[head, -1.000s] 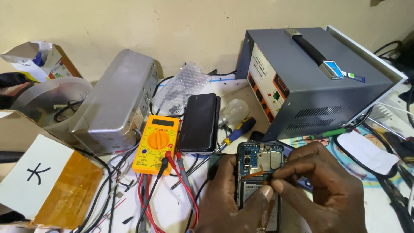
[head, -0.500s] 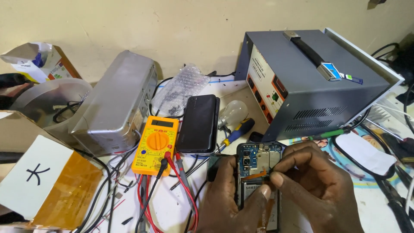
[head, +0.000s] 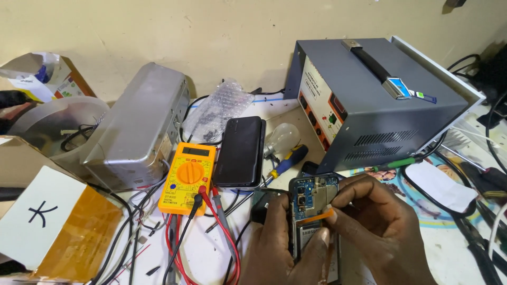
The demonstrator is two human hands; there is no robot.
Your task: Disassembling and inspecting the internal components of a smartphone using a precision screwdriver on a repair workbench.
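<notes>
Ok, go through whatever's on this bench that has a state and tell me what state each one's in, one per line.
Opened phone: back cover off, circuit board exposed, gripped by left hand.
Orange plastic pry tool: pinched in right hand, lying across the board.
Black phone: screen dark, lying flat.
Yellow multimeter: probe leads plugged in.
Light bulb: unlit, lying loose.

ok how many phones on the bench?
2. An opened phone with its board bare, between the left hand and right hand. A closed black phone beside the yellow multimeter. Clutter may hide more.
</notes>
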